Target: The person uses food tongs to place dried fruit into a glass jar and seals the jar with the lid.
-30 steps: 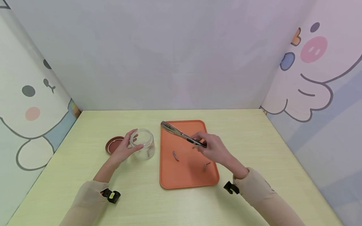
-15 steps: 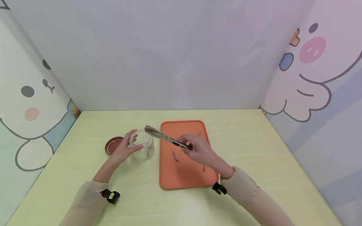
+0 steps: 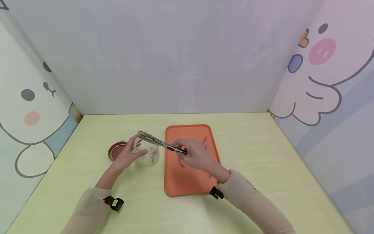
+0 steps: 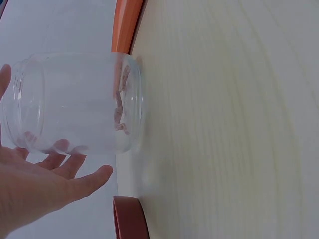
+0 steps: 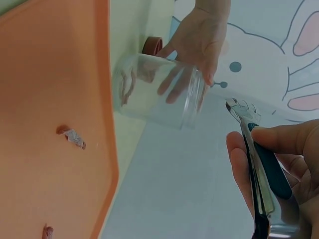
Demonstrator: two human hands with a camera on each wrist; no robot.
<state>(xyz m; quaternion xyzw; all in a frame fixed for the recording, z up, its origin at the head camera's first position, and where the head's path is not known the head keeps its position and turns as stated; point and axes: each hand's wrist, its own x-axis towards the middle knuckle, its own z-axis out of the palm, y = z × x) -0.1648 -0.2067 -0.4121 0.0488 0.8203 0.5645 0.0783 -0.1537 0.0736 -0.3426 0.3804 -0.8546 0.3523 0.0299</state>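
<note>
A clear jar (image 3: pixel 149 158) stands on the table without its lid. My left hand (image 3: pixel 125 160) grips it from the left, thumb at the near side of the rim and fingers around the far side. Small twisted reddish-brown pieces (image 4: pixel 118 112) lie at the jar's bottom. In my right hand (image 3: pixel 195 155) are metal tongs (image 3: pixel 157 141) with dark grips, their tips over the jar's mouth in the head view. I cannot tell whether the tips hold a piece. More such pieces, one of them a greyish-brown piece (image 5: pixel 75 138), are scattered on the orange tray (image 3: pixel 187 187).
A reddish-brown round lid (image 3: pixel 116 151) rests on the table (image 3: pixel 146 211) left of the jar, partly behind my left hand. The tray lies just right of the jar, under my right forearm. A pale wall (image 3: pixel 181 65) rises behind the table, with cartoon-printed sides.
My right hand has carried the tongs leftward from over the tray until their tips are above the jar's mouth. The left hand and jar have stayed in place.
</note>
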